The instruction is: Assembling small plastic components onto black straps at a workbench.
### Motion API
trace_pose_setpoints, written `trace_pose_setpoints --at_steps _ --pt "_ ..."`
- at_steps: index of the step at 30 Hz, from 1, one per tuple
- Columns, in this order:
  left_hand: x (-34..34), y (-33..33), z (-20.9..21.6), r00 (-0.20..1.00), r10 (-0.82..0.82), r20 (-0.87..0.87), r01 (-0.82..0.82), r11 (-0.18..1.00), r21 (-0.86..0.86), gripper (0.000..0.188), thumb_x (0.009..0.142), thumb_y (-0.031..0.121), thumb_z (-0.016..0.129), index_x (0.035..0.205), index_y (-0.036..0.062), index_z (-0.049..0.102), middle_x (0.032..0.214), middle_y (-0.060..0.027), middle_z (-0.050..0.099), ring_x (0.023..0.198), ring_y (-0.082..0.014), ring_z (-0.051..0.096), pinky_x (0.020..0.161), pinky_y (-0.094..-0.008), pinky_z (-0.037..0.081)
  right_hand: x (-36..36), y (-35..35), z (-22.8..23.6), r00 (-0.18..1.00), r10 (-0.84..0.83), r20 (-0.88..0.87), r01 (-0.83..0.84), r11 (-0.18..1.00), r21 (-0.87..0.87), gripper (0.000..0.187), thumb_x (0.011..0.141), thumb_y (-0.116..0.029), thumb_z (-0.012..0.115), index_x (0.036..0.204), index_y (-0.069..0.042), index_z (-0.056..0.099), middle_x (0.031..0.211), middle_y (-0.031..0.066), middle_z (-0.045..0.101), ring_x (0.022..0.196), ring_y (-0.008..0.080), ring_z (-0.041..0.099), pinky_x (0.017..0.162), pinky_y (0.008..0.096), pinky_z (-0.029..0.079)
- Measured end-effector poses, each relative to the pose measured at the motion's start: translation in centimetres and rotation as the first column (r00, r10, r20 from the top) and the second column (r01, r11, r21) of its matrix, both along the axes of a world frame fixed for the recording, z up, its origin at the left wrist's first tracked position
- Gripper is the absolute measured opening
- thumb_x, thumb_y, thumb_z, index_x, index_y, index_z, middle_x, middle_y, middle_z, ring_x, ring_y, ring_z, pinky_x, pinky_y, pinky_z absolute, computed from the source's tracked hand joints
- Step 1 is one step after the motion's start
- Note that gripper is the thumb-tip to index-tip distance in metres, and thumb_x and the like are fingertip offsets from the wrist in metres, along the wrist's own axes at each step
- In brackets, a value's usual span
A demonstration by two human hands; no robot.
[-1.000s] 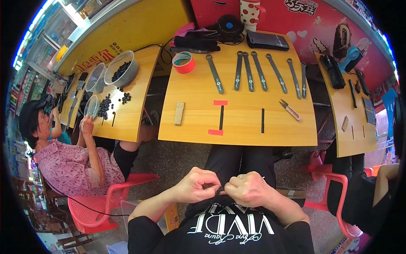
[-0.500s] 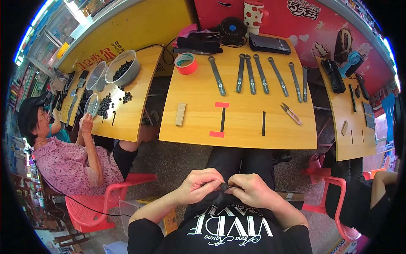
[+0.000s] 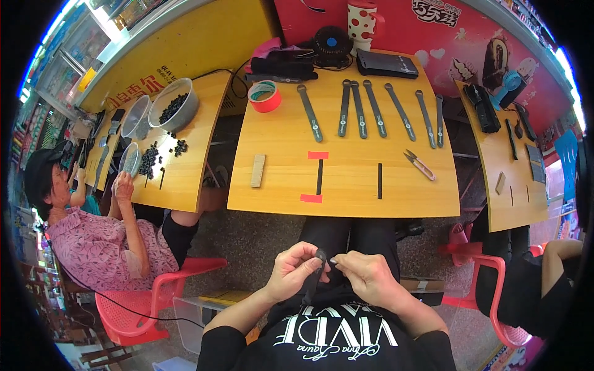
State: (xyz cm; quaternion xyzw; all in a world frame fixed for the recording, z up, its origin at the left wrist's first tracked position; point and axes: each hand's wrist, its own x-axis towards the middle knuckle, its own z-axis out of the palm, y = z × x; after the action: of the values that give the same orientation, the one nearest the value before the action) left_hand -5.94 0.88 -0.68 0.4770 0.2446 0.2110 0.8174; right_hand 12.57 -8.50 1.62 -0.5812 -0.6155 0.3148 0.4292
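Note:
Over my lap, my left hand (image 3: pixel 295 270) pinches a dark strap (image 3: pixel 313 281) near its upper end, and the rest hangs down over my shirt. Just to the right, my right hand (image 3: pixel 365 274) is closed in a pinch beside the strap, with a small gap between them. A tiny pale spot shows at its fingertips; whether it is a held piece or a nail I cannot make out. Ahead on the table (image 3: pixel 272 204) lie several dark grey straps (image 3: pixel 310 114) with rounded ends and a pair of thread snips (image 3: pixel 420 166).
A roll of red tape (image 3: pixel 264 97), a wooden block (image 3: pixel 258 171), black strips (image 3: pixel 380 181) and red tape pieces are on the table. Behind them stand a fan (image 3: pixel 333 44) and a spotted tumbler (image 3: pixel 361 25). A co-worker (image 3: pixel 102 241) sits left by tubs (image 3: pixel 174 105) of black parts.
My hands, together at the strap before, have come apart slightly. The left hand now holds the strap's end higher and more upright, while the right hand has drawn off to the right.

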Motion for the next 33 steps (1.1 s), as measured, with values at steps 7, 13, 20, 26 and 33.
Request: trace_pose_setpoints --at_steps 7,13,20,26,33 --pt "0.2 -0.1 -1.2 0.995 0.059 0.085 -0.046 0.987 -0.152 0.011 0.098 0.009 0.051 0.104 0.0008 0.054 0.091 -0.0082 0.064 0.079 -0.014 0.063 0.072 -0.0288 0.056 -1.0 -0.2 0.2 0.969 -0.091 0.229 0.067 0.992 0.109 0.021 0.08 -0.005 0.064 0.102 -0.008 0.062 0.069 0.0072 0.057 0.06 0.0258 0.062 0.049 0.0354 0.048" --pt "0.2 -0.4 -1.4 0.996 0.057 0.068 -0.045 0.984 -0.171 0.011 0.098 0.009 0.05 0.105 0.0007 0.054 0.091 -0.0088 0.063 0.079 -0.0143 0.063 0.071 -0.0292 0.057 -1.7 0.0 -0.2 0.935 -0.117 0.334 0.079 0.989 0.124 0.03 0.073 -0.004 0.064 0.103 -0.009 0.059 0.069 0.0061 0.055 0.057 0.0237 0.061 0.048 0.0345 0.048" --pt "-0.1 -0.3 -1.3 0.996 0.062 0.071 -0.049 0.985 -0.167 0.011 0.098 0.009 0.05 0.105 0.0008 0.054 0.091 -0.0087 0.063 0.08 -0.0143 0.064 0.072 -0.0289 0.057 -1.7 0.1 0.0 0.951 -0.108 0.291 0.083 0.992 0.095 0.031 0.072 -0.002 0.063 0.101 -0.008 0.056 0.069 0.0075 0.055 0.057 0.0249 0.061 0.049 0.0354 0.048" --pt "0.1 -0.4 -1.4 0.996 0.075 0.04 -0.07 0.99 -0.12 0.011 0.098 0.008 0.051 0.104 0.0002 0.054 0.09 -0.0086 0.064 0.077 -0.0139 0.064 0.071 -0.0285 0.057 -1.5 0.1 0.0 0.951 -0.079 0.299 0.064 0.996 0.06 0.029 0.072 -0.002 0.062 0.1 -0.008 0.056 0.069 0.0086 0.055 0.057 0.0266 0.062 0.048 0.0368 0.048" --pt "0.0 -1.0 -1.6 0.987 0.144 -0.07 -0.132 0.98 0.152 0.005 0.094 0.001 0.056 0.098 -0.0021 0.056 0.082 -0.0082 0.065 0.069 -0.0125 0.063 0.063 -0.026 0.055 -1.0 -0.2 1.0 0.889 0.049 0.455 -0.015 0.997 -0.079 0.019 0.071 -0.002 0.061 0.088 -0.006 0.053 0.068 0.0109 0.055 0.057 0.0297 0.061 0.048 0.0396 0.047"
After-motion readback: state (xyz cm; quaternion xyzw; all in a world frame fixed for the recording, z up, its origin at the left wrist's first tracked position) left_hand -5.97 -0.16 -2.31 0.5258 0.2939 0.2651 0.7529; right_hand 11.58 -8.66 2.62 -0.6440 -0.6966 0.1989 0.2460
